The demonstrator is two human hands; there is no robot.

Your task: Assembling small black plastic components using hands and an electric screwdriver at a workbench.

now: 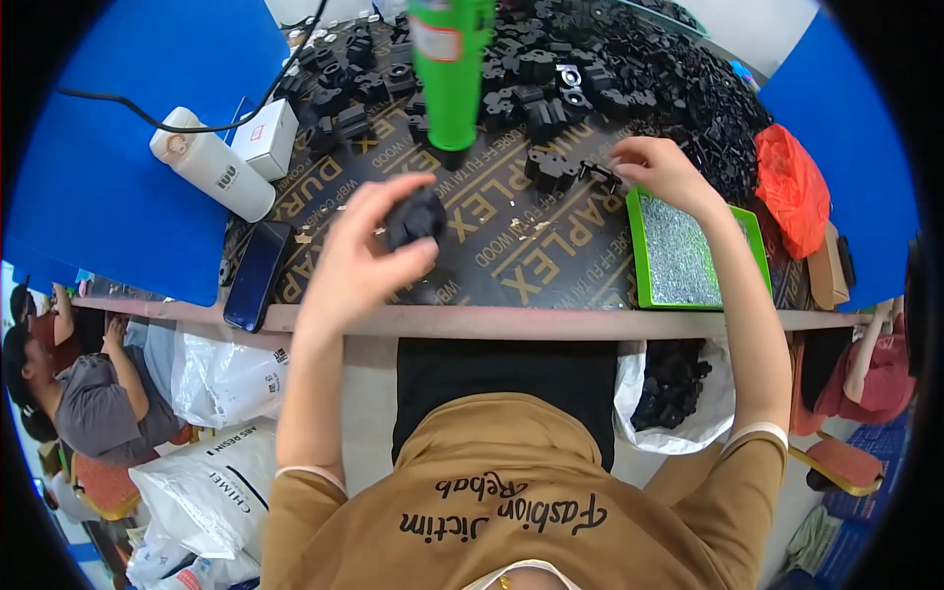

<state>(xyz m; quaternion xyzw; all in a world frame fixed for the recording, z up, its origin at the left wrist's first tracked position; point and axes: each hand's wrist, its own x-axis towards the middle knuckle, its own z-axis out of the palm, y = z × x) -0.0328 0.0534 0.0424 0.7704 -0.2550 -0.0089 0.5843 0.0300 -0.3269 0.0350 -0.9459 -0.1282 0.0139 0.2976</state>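
Note:
My left hand (356,251) grips a black plastic housing (413,220) between thumb and fingers, just above the table. My right hand (664,172) reaches over the far edge of a green tray (637,251) with many small silvery pieces in it. Its fingers are curled but apart, the tips beside a small black part (596,173); whether they touch it cannot be made out. Left of that part lies a larger black housing (551,169). A bright green cylindrical tool (452,98) stands or hangs upright between and beyond my hands.
Black plastic parts (531,98) cover the back of the table (393,317). At left are a white bottle (216,167), a small white box (265,141), a phone (259,275) and a black cable (118,98). A red bag (792,192) lies right; a white sack (629,393) with black parts hangs below.

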